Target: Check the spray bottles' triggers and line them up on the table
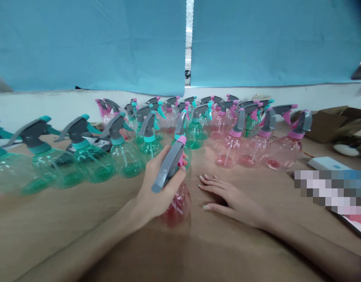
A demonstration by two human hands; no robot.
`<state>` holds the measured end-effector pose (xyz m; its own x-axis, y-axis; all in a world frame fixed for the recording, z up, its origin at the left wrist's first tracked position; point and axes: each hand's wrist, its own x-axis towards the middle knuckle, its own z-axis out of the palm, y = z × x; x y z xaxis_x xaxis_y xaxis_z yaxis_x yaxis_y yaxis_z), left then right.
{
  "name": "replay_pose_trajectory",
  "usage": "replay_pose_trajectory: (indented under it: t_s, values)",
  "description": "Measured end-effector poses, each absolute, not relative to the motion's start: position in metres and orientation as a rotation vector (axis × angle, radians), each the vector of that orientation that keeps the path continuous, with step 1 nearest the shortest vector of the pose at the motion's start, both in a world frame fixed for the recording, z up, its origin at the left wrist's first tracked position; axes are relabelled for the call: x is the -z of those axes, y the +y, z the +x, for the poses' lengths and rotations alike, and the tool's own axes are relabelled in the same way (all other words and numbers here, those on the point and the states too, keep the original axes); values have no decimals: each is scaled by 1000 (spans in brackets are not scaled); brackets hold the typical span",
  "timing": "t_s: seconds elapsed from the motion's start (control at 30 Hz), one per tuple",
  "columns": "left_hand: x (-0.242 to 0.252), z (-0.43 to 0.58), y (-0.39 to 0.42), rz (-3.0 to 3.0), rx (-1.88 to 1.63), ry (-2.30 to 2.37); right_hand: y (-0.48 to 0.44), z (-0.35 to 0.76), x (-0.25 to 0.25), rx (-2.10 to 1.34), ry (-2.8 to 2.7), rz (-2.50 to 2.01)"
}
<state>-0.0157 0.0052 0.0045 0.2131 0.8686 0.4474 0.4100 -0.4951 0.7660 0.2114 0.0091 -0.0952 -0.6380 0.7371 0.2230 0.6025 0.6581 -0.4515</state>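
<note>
A pink spray bottle (pixel 177 209) with a grey and pink trigger head stands in front of me on the wooden table (pixel 133 250). My left hand (pixel 157 184) is closed round its neck, just below the head. To the right of it my right hand (pixel 224 196) rests on the tabletop, fingers spread, touching no bottle. Green spray bottles (pixel 94 164) form a row from the left edge to the middle. Pink spray bottles (pixel 229 150) stand beyond my right hand, and several more of both colours crowd behind.
A blue curtain (pixel 89 43) hangs above a white ledge at the back. On the right are an open cardboard box (pixel 330 125), a white box-shaped object (pixel 329 163) and a pixelated flat item (pixel 333 192). Something dark lies behind the green bottles.
</note>
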Motion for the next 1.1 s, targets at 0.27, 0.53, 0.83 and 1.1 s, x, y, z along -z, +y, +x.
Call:
replay_pose_trajectory:
  t_s: [0.27,0.53,0.83,1.1]
  values:
    - [-5,-16,4,2038,-1193,1147,9,212,96,-480,-2469,-1035]
    - [-4,-17,6,2054,-1190,1145,10,211,95,-448,-2514,-1055]
    - [2,-13,5,2032,-1265,1198,10,212,96,-455,-2511,-1061]
    - [4,-12,6,2047,-1293,1175,8,211,94,-459,-2495,-1067]
